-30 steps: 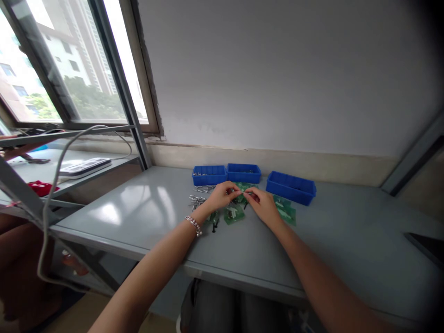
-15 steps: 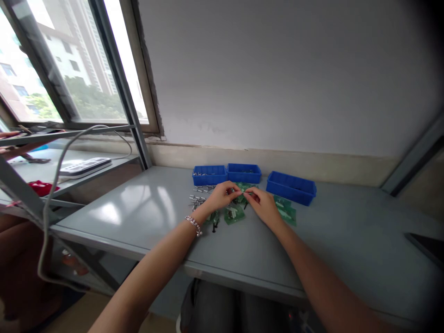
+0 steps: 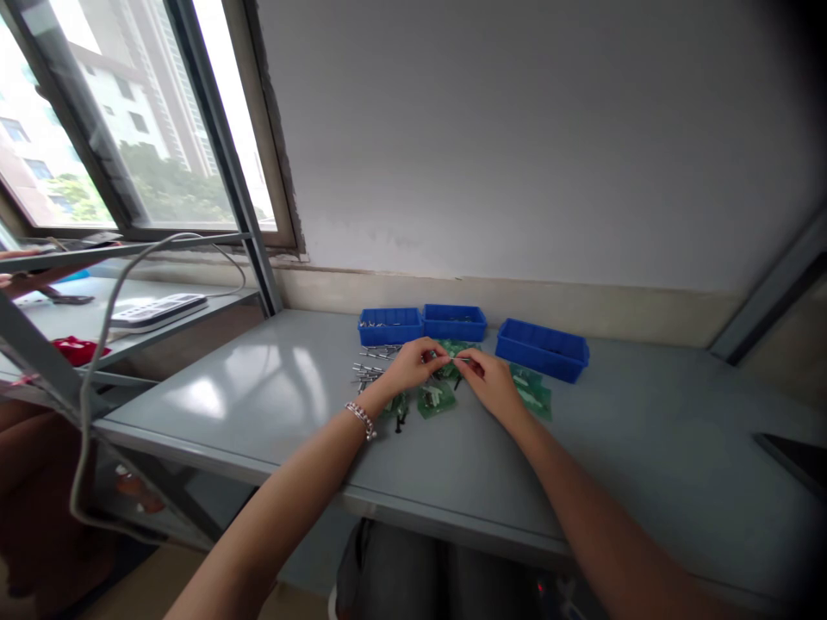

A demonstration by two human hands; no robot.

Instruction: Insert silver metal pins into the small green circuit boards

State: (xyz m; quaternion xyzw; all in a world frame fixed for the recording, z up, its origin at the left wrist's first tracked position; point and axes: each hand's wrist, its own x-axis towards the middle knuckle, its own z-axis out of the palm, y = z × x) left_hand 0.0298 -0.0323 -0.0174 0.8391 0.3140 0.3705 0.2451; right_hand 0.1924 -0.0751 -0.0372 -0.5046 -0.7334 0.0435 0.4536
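Note:
Over the middle of the table, my left hand (image 3: 419,362) and my right hand (image 3: 491,379) meet fingertip to fingertip. Both are closed in a pinch around a small thin metal part (image 3: 456,359), too small to name more exactly. Beneath and around them lie green plastic bags (image 3: 436,400) with small parts in or on them; more green bags (image 3: 535,396) rest right of my right hand. Loose metal rods (image 3: 368,372) are scattered left of my left hand. Some black screw-like pieces (image 3: 399,424) lie just in front of it.
Along the back stand three blue bins, the left (image 3: 391,327) and middle (image 3: 454,323) holding small metal parts, and the right one (image 3: 543,349) at an angle. A dark flat object (image 3: 792,461) lies at the right edge. A cable (image 3: 96,362) hangs by the left frame; another person's arm shows beyond.
My hands keep nearly the same place and pinch, with only a slight shift at the fingertips. At far left, the other person's hand and a dark object there have moved slightly.

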